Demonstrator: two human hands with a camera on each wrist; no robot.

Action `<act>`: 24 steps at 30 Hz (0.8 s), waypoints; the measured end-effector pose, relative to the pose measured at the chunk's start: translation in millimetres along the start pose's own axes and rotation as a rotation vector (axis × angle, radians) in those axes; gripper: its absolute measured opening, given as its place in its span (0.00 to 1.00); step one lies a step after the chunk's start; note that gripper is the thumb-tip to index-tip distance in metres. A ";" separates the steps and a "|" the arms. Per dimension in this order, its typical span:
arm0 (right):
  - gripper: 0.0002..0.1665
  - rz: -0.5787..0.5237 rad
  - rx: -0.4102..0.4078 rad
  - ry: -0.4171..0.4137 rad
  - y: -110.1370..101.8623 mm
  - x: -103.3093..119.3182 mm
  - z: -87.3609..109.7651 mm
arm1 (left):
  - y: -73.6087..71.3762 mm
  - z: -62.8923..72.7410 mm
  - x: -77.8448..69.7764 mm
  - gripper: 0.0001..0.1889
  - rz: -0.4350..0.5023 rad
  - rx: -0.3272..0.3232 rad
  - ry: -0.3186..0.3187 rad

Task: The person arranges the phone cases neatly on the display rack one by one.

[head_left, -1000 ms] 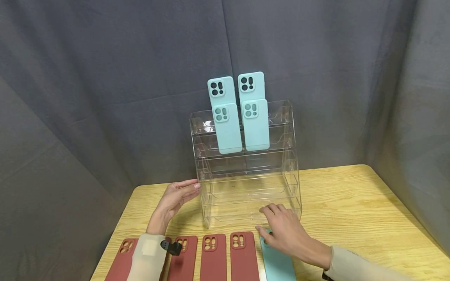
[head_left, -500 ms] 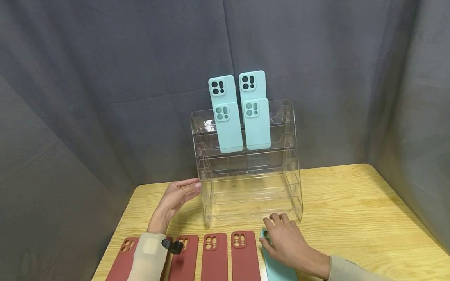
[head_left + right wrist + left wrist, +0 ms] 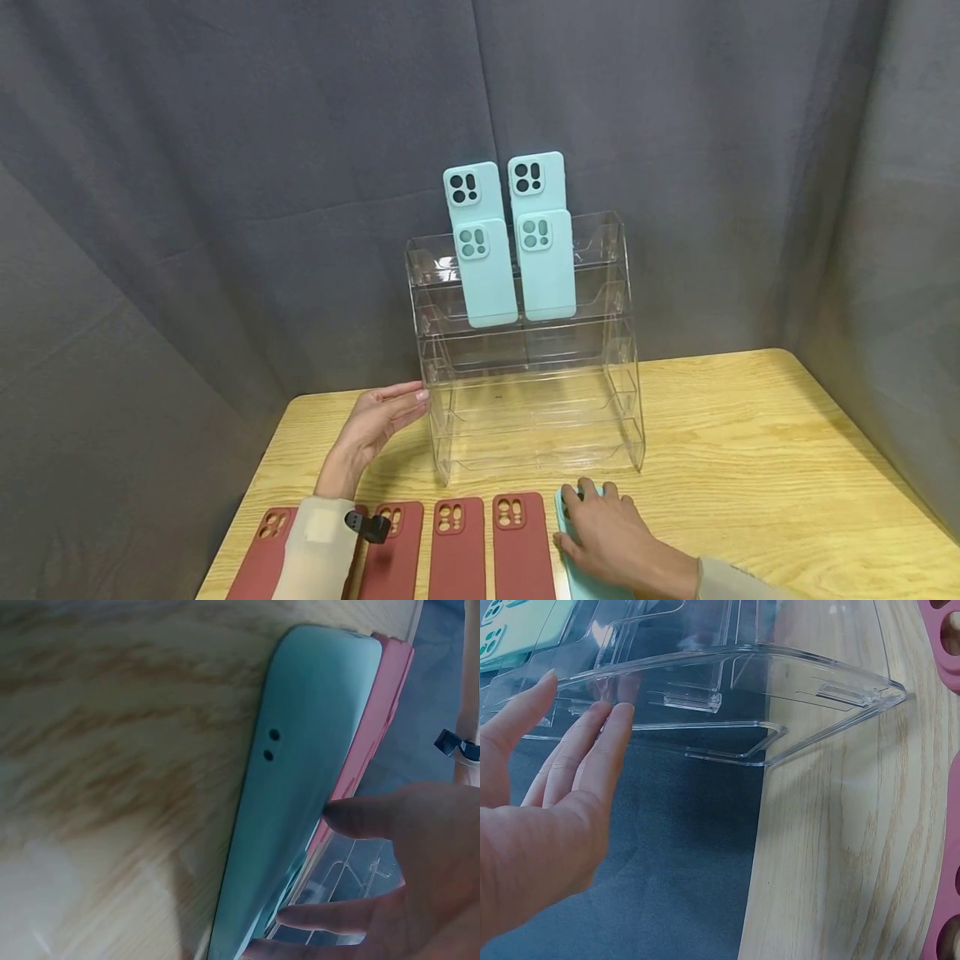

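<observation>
My left hand (image 3: 378,425) rests its extended fingers against the left side of a clear tiered display rack (image 3: 540,417). In the left wrist view, the fingertips of this hand (image 3: 562,787) meet the rack's transparent side panel (image 3: 742,675). Over a light-blue phone case (image 3: 588,583) lying on the table is my right hand (image 3: 611,533), its fingers at the camera-hole end. The right wrist view has the thumb and fingers of this hand (image 3: 405,877) against the case (image 3: 307,735), not closed round it. The hand hides part of the case in the head view.
Several red phone cases (image 3: 522,546) lie in a row left of the blue one on the wooden table (image 3: 720,433). Several light-blue cases (image 3: 547,267) stand in the rack's upper tiers. Grey curtains (image 3: 300,167) surround the table.
My right hand has come down and back from in front of the rack onto the blue phone case. The left hand stays at the rack's side.
</observation>
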State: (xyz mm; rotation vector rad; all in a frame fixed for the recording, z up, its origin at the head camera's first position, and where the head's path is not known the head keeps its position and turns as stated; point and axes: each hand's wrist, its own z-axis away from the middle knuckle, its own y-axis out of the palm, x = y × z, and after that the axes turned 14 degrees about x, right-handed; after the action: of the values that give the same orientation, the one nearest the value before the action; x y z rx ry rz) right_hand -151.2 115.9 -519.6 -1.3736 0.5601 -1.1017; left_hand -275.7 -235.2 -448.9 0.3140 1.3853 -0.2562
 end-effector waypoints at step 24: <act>0.26 -0.052 0.008 -0.003 -0.9 0.6 -2.9 | 1.2 0.3 1.0 0.28 -0.014 0.002 0.000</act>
State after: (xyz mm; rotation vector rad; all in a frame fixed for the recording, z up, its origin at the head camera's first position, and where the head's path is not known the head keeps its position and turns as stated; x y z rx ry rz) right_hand -153.7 114.1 -519.1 -1.3897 0.5196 -1.1426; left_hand -274.8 -234.2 -449.8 0.3060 1.3879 -0.2685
